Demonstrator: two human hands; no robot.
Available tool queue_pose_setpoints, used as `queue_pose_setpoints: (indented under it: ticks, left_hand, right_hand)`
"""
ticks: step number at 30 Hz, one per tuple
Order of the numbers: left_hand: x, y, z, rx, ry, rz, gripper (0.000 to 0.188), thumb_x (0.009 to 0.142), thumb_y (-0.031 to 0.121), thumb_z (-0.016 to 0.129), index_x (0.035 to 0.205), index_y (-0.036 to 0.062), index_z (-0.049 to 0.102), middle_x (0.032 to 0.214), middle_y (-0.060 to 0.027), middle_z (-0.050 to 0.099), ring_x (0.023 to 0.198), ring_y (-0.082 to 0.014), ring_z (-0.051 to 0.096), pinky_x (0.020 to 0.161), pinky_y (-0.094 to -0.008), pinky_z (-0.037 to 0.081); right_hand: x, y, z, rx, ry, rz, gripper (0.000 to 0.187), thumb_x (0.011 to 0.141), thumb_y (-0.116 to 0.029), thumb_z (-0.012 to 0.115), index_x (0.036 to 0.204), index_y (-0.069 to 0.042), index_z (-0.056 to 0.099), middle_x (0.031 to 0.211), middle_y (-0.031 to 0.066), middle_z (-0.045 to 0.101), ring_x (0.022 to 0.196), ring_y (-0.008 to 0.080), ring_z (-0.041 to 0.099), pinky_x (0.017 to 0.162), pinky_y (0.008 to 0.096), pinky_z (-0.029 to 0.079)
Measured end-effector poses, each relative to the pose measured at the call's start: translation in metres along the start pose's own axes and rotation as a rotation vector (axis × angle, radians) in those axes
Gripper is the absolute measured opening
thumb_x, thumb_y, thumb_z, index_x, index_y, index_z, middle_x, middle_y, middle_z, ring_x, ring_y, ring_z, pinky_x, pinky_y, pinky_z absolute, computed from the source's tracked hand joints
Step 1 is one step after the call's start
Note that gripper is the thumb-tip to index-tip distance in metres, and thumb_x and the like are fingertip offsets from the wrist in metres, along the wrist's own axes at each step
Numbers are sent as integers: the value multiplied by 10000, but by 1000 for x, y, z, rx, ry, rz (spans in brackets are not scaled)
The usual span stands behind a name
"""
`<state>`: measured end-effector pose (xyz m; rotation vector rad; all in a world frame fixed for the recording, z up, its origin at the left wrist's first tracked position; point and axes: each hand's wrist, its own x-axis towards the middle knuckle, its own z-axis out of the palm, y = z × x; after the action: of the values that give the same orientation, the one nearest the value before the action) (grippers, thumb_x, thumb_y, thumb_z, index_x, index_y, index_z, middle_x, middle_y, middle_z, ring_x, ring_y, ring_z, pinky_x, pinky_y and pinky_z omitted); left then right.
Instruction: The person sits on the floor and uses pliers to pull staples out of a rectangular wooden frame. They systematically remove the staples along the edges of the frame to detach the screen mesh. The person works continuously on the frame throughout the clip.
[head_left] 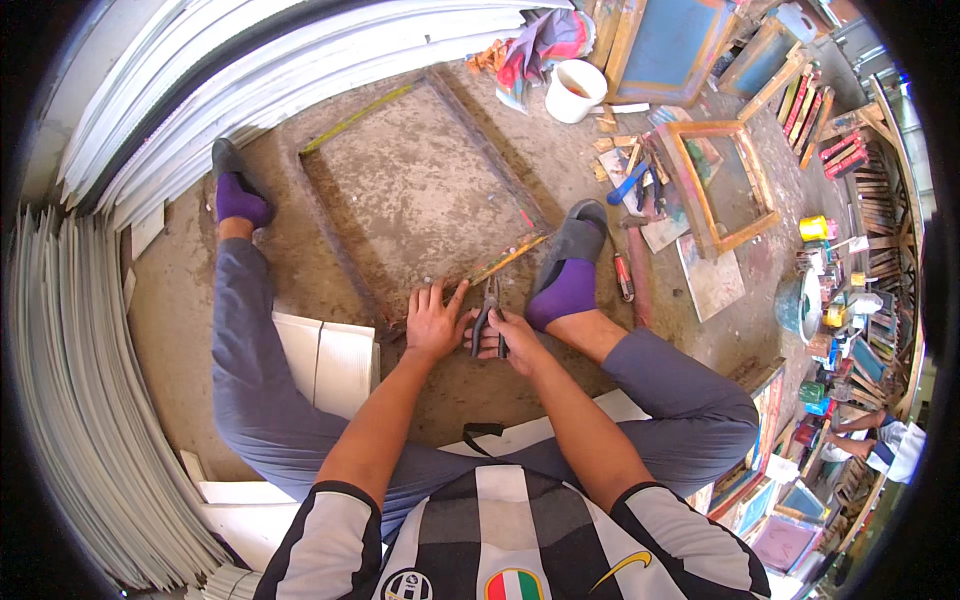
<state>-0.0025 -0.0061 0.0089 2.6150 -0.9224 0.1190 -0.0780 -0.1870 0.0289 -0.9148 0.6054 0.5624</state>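
A worn wooden frame (337, 232) lies on the floor between my legs, its bars stained dark, with yellow and orange paint in places. My left hand (434, 322) rests at the frame's near bar, fingers stretched out over it and the thumb toward my right hand. In my right hand (515, 340) is a pair of pliers (486, 318) with dark handles, the fingers wrapped round them. The jaws point away from me, close to the near bar. Whether they grip anything is too small to tell.
Stacked white sheets (330, 95) line the back left. A white bucket (575, 92), an orange-brown wooden frame (730, 243), a blue-handled tool (628, 184) and a red screwdriver (624, 278) lie to the right. Paint pots (797, 305) stand farther right, near another person's arm (853, 446).
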Motion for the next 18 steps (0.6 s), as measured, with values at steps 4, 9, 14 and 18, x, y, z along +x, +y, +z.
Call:
queue_pose_setpoints:
  ticks: [4, 9, 14, 18]
  left_hand:
    - [1, 3, -4, -101, 51, 35, 428, 841, 336, 744, 1222, 151, 687, 1287, -136, 553, 1151, -361, 530, 1012, -531, 398]
    - [16, 0, 9, -192, 172, -177, 253, 865, 257, 732, 1086, 135, 729, 1145, -86, 635, 1086, -317, 570, 950, -489, 427]
    - [31, 8, 23, -169, 219, -216, 158, 903, 210, 693, 998, 85, 711, 1093, -96, 640, 1029, -326, 580, 917, -479, 433]
    - [36, 19, 23, -227, 193, -374, 226, 964, 273, 617, 999, 68, 704, 1103, -105, 618, 1062, -335, 559, 955, -479, 408]
  right_hand:
    - [-1, 0, -6, -26, 2, 10, 487, 1052, -438, 463, 1384, -82, 493, 1133, 164, 699, 980, 281, 714, 790, 385, 575]
    - [1, 1, -6, -18, 9, -23, 462, 1052, -429, 469, 1350, -78, 511, 1121, 173, 698, 970, 280, 713, 775, 388, 578]
    - [3, 6, -8, -14, 58, -32, 402, 1038, -405, 517, 1277, -83, 553, 1011, 120, 684, 854, 230, 689, 691, 362, 578]
    - [7, 13, -14, 10, 99, -33, 361, 1024, -400, 555, 1198, -84, 575, 919, 65, 649, 742, 183, 646, 635, 348, 576]
